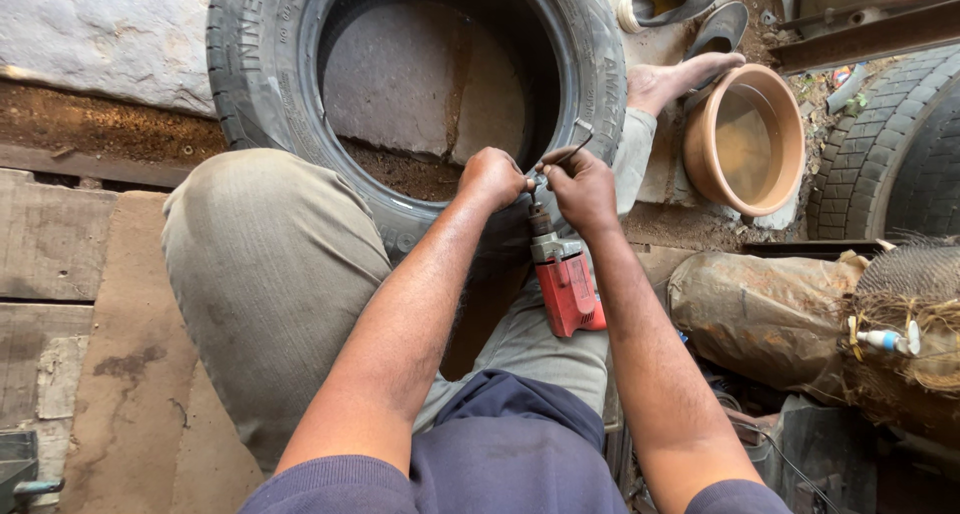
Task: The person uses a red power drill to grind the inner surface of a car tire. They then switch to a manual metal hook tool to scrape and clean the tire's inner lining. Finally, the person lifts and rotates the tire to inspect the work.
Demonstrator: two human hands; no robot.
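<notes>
A red and grey electric drill (566,286) stands nose-up between my knees. My left hand (490,177) is closed around its chuck at the top. My right hand (582,186) grips a small metal chuck key (577,143) set against that chuck. Just beyond the hands a black car tyre (262,84) stands upright on the stone ground, leaning against my legs. My bare right foot (670,82) rests beside the tyre.
A terracotta bowl of water (745,139) sits to the right. A second tyre (880,149) and a brown sack (760,309) lie further right. Two sandals (690,9) are at the top. Wooden boards (60,274) lie on the left.
</notes>
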